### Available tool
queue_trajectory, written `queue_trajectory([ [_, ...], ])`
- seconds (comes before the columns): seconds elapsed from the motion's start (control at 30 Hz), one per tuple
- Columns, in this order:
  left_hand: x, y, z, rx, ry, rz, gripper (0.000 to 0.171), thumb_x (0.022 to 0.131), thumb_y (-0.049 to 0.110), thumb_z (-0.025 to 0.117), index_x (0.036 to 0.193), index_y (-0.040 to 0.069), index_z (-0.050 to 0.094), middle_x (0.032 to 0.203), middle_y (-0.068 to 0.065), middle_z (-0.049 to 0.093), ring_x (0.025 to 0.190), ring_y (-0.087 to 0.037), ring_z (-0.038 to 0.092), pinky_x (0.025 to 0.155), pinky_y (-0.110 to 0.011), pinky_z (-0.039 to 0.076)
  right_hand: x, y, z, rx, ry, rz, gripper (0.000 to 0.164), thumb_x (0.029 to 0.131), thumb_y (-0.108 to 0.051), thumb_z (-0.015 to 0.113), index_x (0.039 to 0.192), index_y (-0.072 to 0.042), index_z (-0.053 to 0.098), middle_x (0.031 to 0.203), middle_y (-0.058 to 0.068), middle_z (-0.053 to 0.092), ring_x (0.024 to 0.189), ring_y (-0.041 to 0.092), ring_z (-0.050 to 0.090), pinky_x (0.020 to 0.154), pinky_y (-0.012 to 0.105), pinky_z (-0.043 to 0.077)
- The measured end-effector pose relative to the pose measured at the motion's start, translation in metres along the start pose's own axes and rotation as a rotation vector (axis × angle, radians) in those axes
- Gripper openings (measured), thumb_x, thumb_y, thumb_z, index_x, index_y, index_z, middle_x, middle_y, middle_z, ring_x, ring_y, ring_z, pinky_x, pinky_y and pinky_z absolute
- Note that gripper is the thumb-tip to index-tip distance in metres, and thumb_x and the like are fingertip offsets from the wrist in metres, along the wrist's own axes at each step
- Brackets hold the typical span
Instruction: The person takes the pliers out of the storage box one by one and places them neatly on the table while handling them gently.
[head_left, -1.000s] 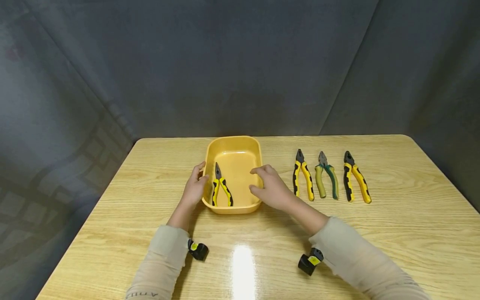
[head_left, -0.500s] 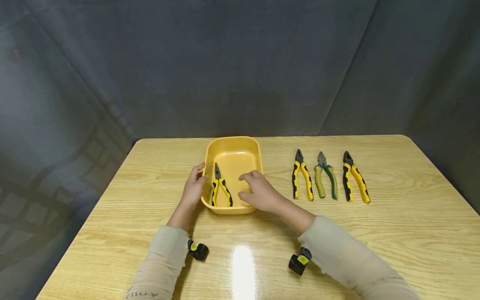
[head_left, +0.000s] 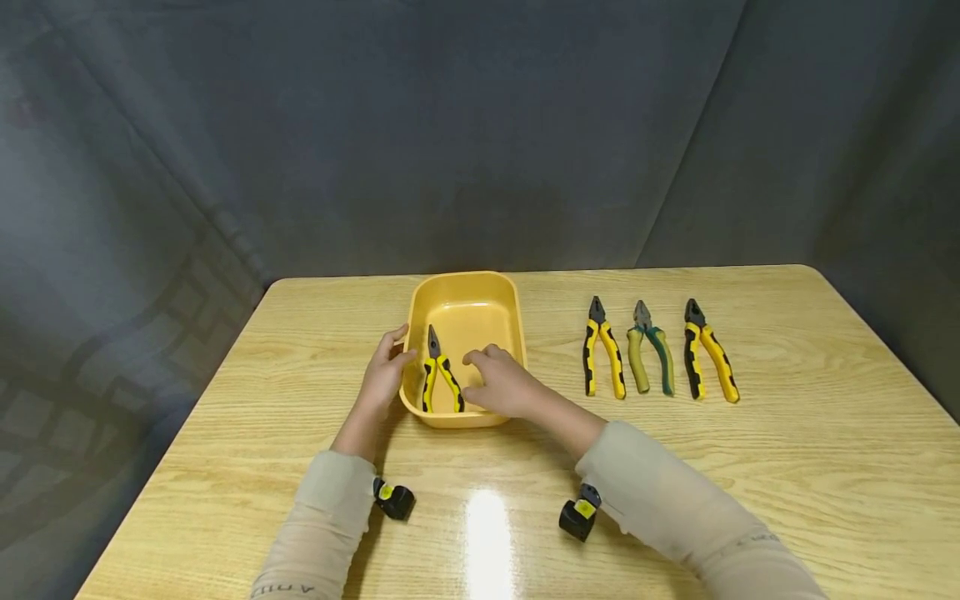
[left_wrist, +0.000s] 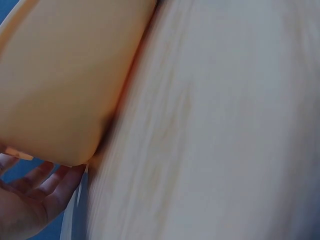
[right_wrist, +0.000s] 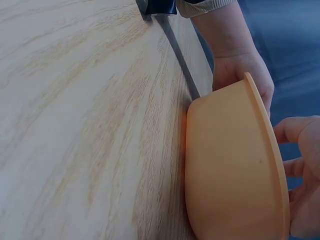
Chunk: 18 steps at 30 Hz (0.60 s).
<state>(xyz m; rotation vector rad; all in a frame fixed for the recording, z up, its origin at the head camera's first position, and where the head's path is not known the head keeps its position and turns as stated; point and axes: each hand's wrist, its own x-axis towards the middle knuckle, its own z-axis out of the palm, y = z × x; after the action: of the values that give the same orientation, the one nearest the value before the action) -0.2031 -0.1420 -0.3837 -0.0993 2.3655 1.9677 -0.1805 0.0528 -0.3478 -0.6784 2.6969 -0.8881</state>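
Observation:
A yellow plastic bin [head_left: 474, 321] stands on the wooden table, with long-nose pliers [head_left: 433, 343] lying inside along its left wall, yellow-and-black handles toward me. My left hand [head_left: 381, 383] grips the bin's left wall, thumb over the rim and fingers outside. From the left wrist, those fingers [left_wrist: 62, 187] show against the outside of the bin [left_wrist: 65, 75]. My right hand [head_left: 504, 387] reaches over the near right part of the bin, thumb and forefinger apart, holding nothing. Its fingertips are just right of the pliers' right handle. The bin wall [right_wrist: 230, 160] partly hides this hand in the right wrist view.
To the right lie three pliers in a row: yellow-and-black pliers [head_left: 615, 367], green-handled pliers [head_left: 643, 318] and another yellow-and-black pair [head_left: 696, 317]. A dark curtain [head_left: 480, 133] hangs behind the table [head_left: 817, 350]. Black cameras [head_left: 393, 502] sit on both wrists.
My right hand has moved left, from the bin's right rim into the bin, close to the long-nose pliers. My left hand, the bin and the pliers stay in place.

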Motion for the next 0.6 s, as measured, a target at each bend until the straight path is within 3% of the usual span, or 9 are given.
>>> queue_trajectory([
  [0.6, 0.000, 0.002, 0.000, -0.041, -0.046, -0.013, 0.045, 0.089, 0.012, 0.043, 0.132, 0.012, 0.031, 0.121, -0.021, 0.040, 0.107, -0.031, 0.040, 0.088, -0.041, 0.034, 0.016, -0.005, 0.009, 0.036, -0.117, 0.049, 0.053, 0.081, -0.025, 0.056, 0.127, -0.003, 0.039, 0.118, 0.019, 0.039, 0.096, 0.024, 0.045, 0.073, 0.035, 0.042],
])
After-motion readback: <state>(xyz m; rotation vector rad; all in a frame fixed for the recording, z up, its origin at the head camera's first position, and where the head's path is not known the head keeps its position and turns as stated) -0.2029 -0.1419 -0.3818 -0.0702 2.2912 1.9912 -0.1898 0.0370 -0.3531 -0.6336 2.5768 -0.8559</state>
